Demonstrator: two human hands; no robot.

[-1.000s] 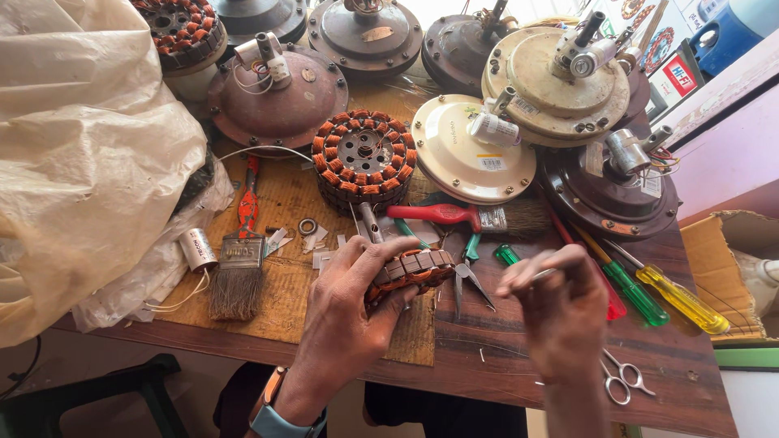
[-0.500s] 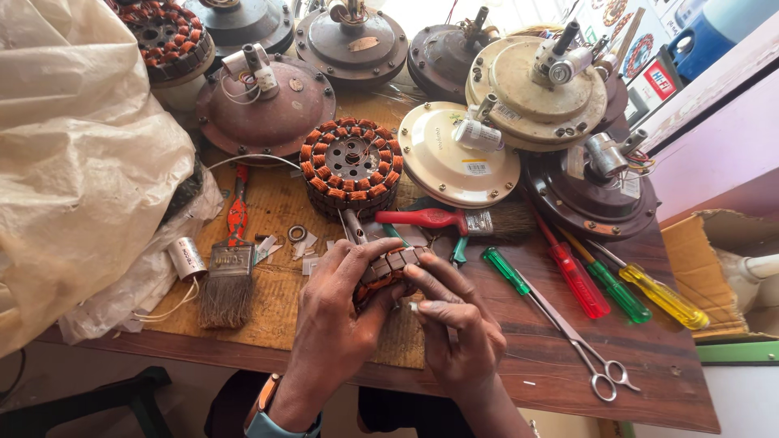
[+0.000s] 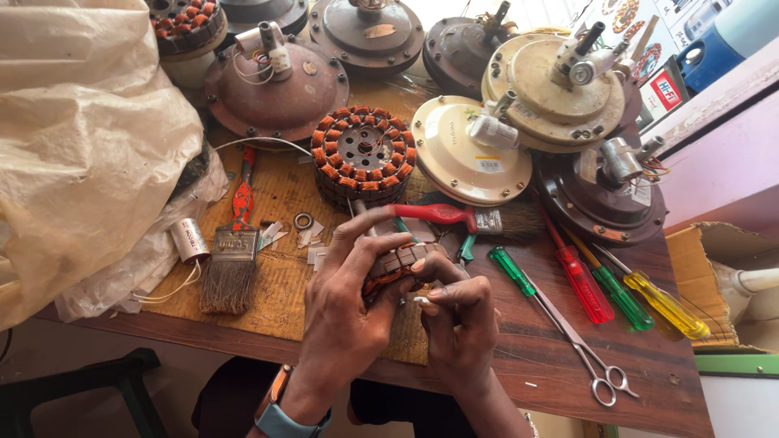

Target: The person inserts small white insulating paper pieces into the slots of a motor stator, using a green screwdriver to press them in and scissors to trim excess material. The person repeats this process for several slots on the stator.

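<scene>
Gripping a copper-wound stator [image 3: 395, 268] at the near bench edge, the left hand [image 3: 349, 312] steadies it while the right hand [image 3: 458, 316] pinches, seemingly, a pale slip into a slot.

Both hands meet low at centre, left hand [image 3: 353, 304] curled, right hand [image 3: 458, 312] pinching (fingers bent inward).

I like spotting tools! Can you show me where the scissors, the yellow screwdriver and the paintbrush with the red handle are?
scissors [image 3: 586, 357]: head view, on the blades just above the finger loops.
yellow screwdriver [image 3: 667, 306]: head view, on the middle of its clear yellow handle.
paintbrush [image 3: 229, 272]: head view, on the bristles below the metal band.
</scene>
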